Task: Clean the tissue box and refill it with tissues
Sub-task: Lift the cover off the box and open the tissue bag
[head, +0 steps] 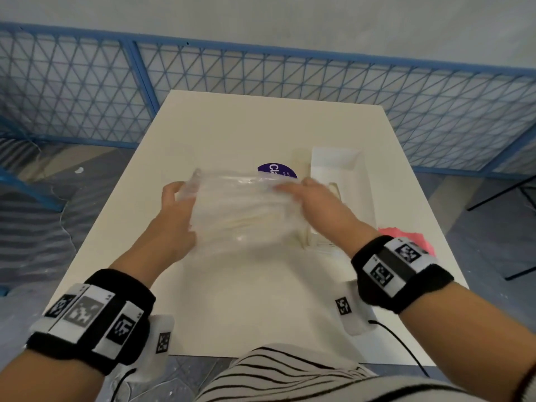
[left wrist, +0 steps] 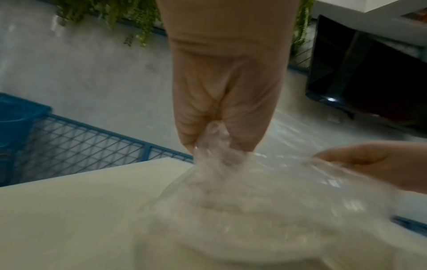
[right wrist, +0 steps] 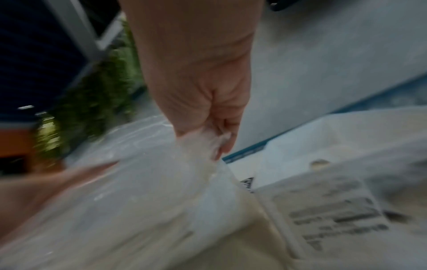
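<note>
Striped clothing (head: 290, 372) at 6 o'clock, cut off by frame edge. Wrist views blurred; print on tissue box (head: 339, 181) unreadable. Purple round label (head: 277, 170) at 12 half hidden behind clear tissue pack (head: 243, 210), only "Cl" legible. L hand (head: 177, 204) pinches pack's plastic at 9 o'clock; R hand (head: 316, 198) pinches it at 3. Box lies on white counter (head: 246, 300) just right of pack. Pink item (head: 406, 239) mostly hidden behind R wristband. Blue mesh fence (head: 261, 71) behind.

blue mesh fence (head: 261, 74) behind white table (head: 246, 300).
</note>
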Motion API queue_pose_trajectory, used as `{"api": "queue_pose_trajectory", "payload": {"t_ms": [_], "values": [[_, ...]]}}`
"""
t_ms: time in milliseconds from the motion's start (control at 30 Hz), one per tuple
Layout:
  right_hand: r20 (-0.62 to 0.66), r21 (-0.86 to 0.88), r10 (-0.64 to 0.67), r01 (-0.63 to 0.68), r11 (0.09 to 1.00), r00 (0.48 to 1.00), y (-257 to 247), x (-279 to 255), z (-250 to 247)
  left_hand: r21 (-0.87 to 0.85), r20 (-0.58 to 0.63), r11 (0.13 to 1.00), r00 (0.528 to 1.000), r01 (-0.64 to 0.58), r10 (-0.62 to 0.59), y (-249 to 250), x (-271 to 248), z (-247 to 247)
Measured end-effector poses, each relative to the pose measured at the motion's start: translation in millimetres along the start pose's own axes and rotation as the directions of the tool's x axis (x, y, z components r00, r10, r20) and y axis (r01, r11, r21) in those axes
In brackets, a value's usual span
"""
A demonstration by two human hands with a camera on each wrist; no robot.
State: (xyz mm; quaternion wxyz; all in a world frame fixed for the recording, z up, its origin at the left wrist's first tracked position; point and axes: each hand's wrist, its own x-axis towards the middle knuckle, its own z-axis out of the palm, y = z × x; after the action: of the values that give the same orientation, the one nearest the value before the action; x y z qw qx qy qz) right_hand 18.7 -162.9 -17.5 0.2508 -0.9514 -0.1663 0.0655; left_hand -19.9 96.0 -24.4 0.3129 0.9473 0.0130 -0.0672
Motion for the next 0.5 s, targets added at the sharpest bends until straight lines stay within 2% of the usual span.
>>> {"api": "queue_pose_trajectory", "payload": {"t_ms": [67, 167, 233, 333, 400, 500], "values": [[-0.059, -0.017, 0.064, -0.065, 0.998, 0.996, 4.9, 0.3, -5.8, 0.055, 0.000, 0.998, 1.000, -0.015, 0.015, -11.2, -2.8, 2.5], [0.000, -0.093, 0.118, -0.118, 0.989, 0.993, 3.6, -0.9, -1.3, 0.132, -0.030, 0.987, 0.996, 0.087, -0.083, -16.8, -2.2, 8.6], [0.039, -0.102, 0.136, -0.132, 0.986, 0.990, 0.9, 0.3, 8.2, 0.126, -0.066, 0.981, 0.988, 0.145, -0.138, -12.9, -1.5, 14.2], [0.118, -0.044, 0.139, -0.135, 0.990, 0.983, -1.2, -0.4, 18.3, 0.045, -0.047, 0.997, 0.997, 0.059, -0.057, -4.9, -4.9, 20.4], [0.151, -0.076, 0.150, -0.140, 0.987, 0.977, 0.3, -4.8, 20.2, 0.038, -0.042, 0.999, 0.999, 0.023, -0.022, -8.5, -7.9, 22.0], [0.119, -0.172, 0.142, -0.121, 0.978, 0.983, 2.9, -9.6, 18.5, 0.044, -0.019, 0.993, 0.994, 0.113, -0.112, -22.3, -12.1, 20.6]]}}
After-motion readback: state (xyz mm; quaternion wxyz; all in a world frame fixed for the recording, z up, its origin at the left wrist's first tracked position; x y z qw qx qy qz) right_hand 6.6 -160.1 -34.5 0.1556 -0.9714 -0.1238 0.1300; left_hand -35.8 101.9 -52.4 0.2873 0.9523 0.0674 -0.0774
